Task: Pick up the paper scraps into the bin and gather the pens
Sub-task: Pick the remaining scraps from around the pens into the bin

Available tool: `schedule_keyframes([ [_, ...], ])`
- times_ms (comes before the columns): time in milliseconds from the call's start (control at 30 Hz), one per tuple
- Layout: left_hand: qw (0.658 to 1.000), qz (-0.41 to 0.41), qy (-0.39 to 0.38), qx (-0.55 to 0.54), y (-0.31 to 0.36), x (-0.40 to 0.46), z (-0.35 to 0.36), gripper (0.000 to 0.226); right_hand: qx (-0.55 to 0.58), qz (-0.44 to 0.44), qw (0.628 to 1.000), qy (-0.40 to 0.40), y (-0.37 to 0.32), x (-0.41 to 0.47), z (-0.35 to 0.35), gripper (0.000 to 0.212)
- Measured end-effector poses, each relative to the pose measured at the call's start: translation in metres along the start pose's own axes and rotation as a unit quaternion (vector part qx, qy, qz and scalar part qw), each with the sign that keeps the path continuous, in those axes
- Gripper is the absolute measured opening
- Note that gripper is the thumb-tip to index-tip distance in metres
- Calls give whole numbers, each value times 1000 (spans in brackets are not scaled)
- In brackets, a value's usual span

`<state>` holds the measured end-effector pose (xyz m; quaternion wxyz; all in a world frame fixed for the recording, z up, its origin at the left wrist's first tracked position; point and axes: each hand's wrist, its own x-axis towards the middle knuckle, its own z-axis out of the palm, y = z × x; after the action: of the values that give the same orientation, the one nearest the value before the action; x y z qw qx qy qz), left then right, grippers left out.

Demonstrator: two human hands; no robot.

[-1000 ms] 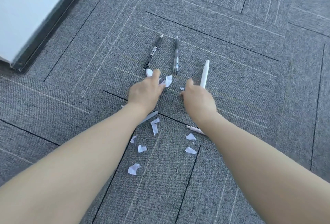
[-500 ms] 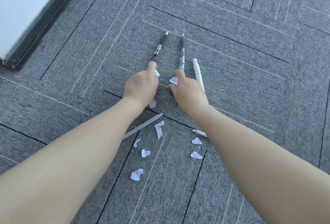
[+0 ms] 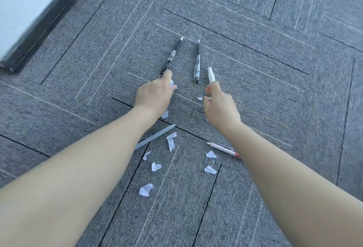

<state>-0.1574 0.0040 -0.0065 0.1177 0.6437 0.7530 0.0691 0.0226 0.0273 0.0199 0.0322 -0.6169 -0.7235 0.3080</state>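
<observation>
Five pens lie on grey carpet: a black pen [image 3: 173, 54], a clear-barrelled pen [image 3: 197, 62], a white pen [image 3: 211, 74], a grey pen [image 3: 155, 137] and a white pen with a red end [image 3: 223, 149]. Several torn paper scraps [image 3: 170, 140] lie between my forearms, and one small scrap [image 3: 200, 98] sits beside my right thumb. My left hand [image 3: 155, 95] is closed at the black pen's near end, with a white scrap [image 3: 171, 84] pinched in its fingers. My right hand [image 3: 221, 107] is closed around the lower end of the white pen. No bin is in view.
The floor is grey carpet tile [image 3: 275, 69] with dark seams. A white wall panel with a dark base strip [image 3: 39, 36] runs along the upper left. One more scrap [image 3: 165, 114] shows under my left wrist.
My right hand moved left to the scrap by the clear pen, then back right onto the white pen, which now tilts the other way. My left hand crept forward with its scrap.
</observation>
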Motion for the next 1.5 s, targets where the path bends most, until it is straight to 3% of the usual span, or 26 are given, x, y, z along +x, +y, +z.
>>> schedule_keyframes([
  [100,999,9,-20,39,3,8,0,24,-66,-24,997,-13,-6,0,11,19],
  [300,1000,-11,-9,12,0,6,0,21,-155,-42,987,-29,-4,7,12,8],
  [400,999,-23,-30,13,4,9,-4,19,-8,23,1000,-8,1,-3,2,13],
  [533,998,-28,-39,39,7,10,-5,15,145,85,985,44,6,-25,-13,17],
  [633,999,-40,-19,-17,5,-1,-8,14,211,115,967,85,14,-39,-34,20],
  [700,993,-29,-1,-116,22,-7,-16,18,257,132,951,115,20,-47,-54,21],
  [833,932,49,8,-359,122,-3,-54,20,310,122,921,202,33,-62,-113,20],
  [967,827,134,-40,-545,267,-7,-112,23,293,98,883,354,65,-103,-218,20],
  [1133,719,211,-175,-638,458,-46,-154,22,219,167,844,460,155,-200,-338,18],
  [1267,671,183,-293,-656,574,-94,-152,25,294,273,784,474,233,-259,-371,14],
  [1333,696,169,-294,-632,606,-109,-141,24,328,302,772,454,258,-277,-371,20],
  [1433,778,182,-298,-523,636,-113,-119,19,386,342,730,448,283,-293,-371,39],
  [1500,818,210,-339,-416,647,-112,-111,24,404,359,718,439,294,-298,-371,50],
])
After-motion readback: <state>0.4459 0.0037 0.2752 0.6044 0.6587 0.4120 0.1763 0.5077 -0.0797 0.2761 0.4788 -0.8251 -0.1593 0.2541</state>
